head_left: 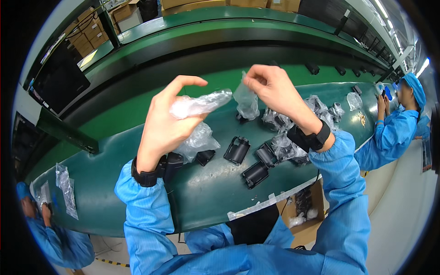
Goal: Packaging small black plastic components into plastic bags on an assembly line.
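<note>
Green covered the long workbench (201,199), which curved across the view below a brighter green belt (110,112). Over it, the left hand (167,117) held a crumpled clear bag (204,103) in the crook between thumb and fingers, with its index finger arched above, free of the plastic. Level with it, the right hand (275,87) pinched the top of a second clear bag (247,101) between thumb and fingertips; the lower end hung at a small black piece (243,118), though whether that lay inside or behind could not be told. Just below the left hand, a puffed bag (199,141) rested on the bench beside a dark angular part (205,157). Nearer the middle stood a black housing (237,150), with two similar housings (255,174) close by, next to a heap of bagged parts (286,146). Farther out, flat plastic bags (67,190) lay at the left, a carton (315,201) sat below the bench edge, and a blue-clad co-worker (389,135) worked at the far right.
</note>
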A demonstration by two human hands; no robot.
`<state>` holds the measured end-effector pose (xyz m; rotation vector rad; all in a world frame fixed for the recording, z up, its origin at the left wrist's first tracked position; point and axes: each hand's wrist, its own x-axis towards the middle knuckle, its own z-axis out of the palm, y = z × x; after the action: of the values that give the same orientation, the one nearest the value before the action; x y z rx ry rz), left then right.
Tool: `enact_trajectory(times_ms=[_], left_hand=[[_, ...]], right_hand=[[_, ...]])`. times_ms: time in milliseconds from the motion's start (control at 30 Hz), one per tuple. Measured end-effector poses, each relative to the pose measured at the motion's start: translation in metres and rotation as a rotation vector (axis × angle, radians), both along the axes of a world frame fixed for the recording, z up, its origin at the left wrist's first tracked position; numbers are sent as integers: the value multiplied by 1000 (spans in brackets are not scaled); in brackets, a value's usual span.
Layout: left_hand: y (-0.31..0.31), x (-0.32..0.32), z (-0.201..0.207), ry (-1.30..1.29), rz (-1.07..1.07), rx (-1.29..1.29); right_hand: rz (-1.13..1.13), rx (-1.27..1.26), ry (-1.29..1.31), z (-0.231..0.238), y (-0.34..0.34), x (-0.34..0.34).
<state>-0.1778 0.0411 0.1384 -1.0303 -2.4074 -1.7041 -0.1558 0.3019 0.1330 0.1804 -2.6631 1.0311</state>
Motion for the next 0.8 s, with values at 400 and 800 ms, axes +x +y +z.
enact_trajectory(times_ms=[400,800], left_hand=[[0,-10,-15,160,72,-8],[-47,-10,12,1,179,192]], right_hand=[[440,-559,-60,33,-25,7],[363,554,-179,-48,9,28]])
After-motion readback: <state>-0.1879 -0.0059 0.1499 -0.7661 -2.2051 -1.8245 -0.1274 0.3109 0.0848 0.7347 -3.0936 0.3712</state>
